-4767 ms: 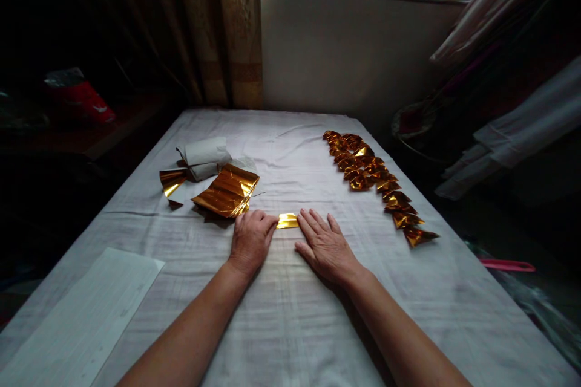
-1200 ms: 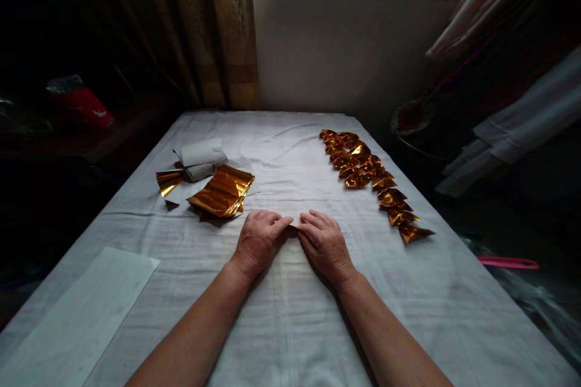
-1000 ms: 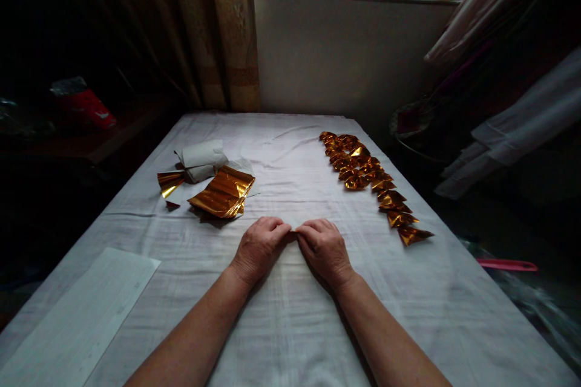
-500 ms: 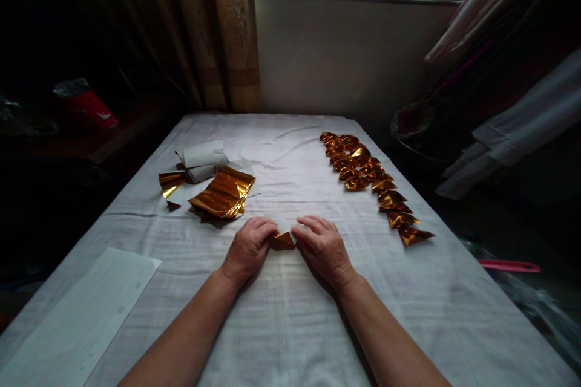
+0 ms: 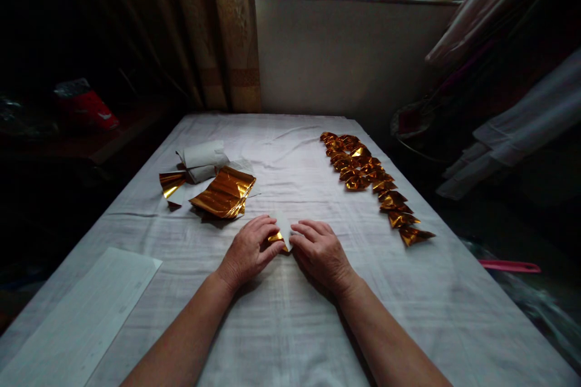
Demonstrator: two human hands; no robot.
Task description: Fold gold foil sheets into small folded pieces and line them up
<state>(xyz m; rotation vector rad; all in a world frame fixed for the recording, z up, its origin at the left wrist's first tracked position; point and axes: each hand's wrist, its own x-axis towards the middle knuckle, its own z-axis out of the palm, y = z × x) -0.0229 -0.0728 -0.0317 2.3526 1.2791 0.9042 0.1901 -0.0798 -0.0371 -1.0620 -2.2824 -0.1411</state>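
Observation:
A small folded piece of gold foil paper (image 5: 278,238) lies on the white cloth in front of me, showing a white inner side at its top. My left hand (image 5: 247,250) pinches its left edge with curled fingers. My right hand (image 5: 320,251) presses on its right edge, fingertips bent down onto it. Most of the piece is hidden between the two hands. A stack of flat gold foil sheets (image 5: 225,193) lies just beyond my left hand.
A row of several folded gold foil pieces (image 5: 374,183) runs along the right of the cloth-covered table (image 5: 290,326). White wrapped paper (image 5: 203,157) and a loose gold scrap (image 5: 171,182) lie at the far left. A white printed sheet (image 5: 82,320) lies near left.
The flat gold strip has been folded into a small pointed piece between my hands. Both hands have closed in on it and shifted slightly toward me.

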